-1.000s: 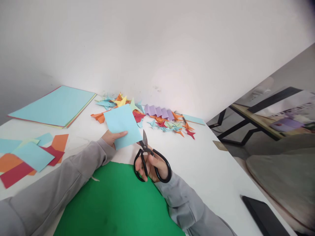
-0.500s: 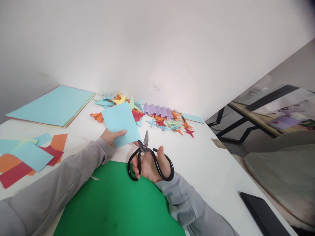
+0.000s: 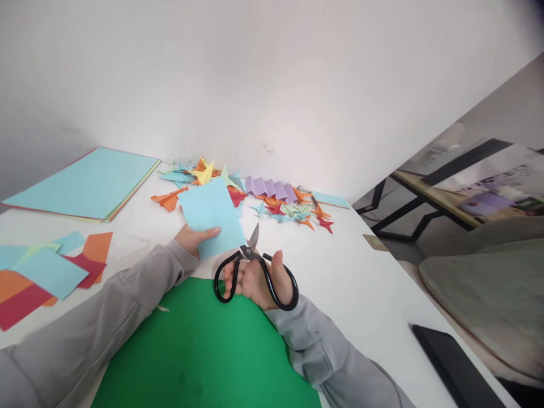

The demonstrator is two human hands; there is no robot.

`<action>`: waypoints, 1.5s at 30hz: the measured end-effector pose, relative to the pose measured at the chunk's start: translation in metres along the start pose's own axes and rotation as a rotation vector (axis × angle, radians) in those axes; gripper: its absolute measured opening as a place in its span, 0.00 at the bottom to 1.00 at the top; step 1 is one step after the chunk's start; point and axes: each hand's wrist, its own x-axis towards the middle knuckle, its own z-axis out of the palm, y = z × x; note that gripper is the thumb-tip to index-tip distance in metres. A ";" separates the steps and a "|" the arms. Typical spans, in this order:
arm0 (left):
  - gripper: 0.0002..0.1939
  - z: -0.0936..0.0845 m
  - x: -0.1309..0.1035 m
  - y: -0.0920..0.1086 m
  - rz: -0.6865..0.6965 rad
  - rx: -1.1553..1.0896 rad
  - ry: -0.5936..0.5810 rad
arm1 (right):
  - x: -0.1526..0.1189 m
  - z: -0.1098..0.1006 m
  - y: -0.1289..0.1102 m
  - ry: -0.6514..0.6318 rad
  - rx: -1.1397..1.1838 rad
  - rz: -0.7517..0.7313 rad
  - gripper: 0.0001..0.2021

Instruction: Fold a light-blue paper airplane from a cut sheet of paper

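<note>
A light blue paper sheet (image 3: 210,212) is pinched in my left hand (image 3: 191,238), its thumb lying on top near the lower left edge. In my right hand (image 3: 261,280) are black-handled scissors (image 3: 250,252), fingers and thumb through the loops. The blades are spread, and they meet the lower right corner of the sheet; one blade points up beside it, the other is hidden by the paper. Below both hands lies a green sheet (image 3: 199,345).
Folded colourful paper pieces (image 3: 204,173) and a purple pleated strip (image 3: 272,188) lie along the wall. Large paper sheets (image 3: 85,181) are stacked at the back left, cut pieces (image 3: 55,272) in front of them. A black flat object (image 3: 454,362) lies at the right edge.
The scissors' handles have spread wider, the left loop moving left and slightly up. The sheet has shifted slightly right and down, and the view has moved a little.
</note>
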 end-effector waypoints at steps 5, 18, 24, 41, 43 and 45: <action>0.30 0.001 -0.001 0.000 0.006 -0.024 0.012 | 0.000 -0.003 0.000 -0.027 0.015 -0.013 0.36; 0.34 -0.002 0.001 0.001 0.025 -0.006 -0.006 | 0.000 -0.002 0.000 -0.056 0.024 -0.001 0.37; 0.34 -0.003 0.003 0.001 0.039 -0.007 -0.009 | 0.001 0.002 -0.003 -0.001 0.014 0.009 0.38; 0.36 -0.005 0.008 0.002 0.034 -0.039 0.049 | 0.002 0.004 -0.002 0.043 0.101 -0.059 0.33; 0.35 -0.005 0.007 0.003 0.033 -0.041 0.049 | 0.002 0.005 -0.002 0.045 0.090 -0.078 0.32; 0.34 -0.004 0.007 0.004 0.030 -0.042 0.045 | 0.001 0.007 -0.003 0.051 0.079 -0.091 0.31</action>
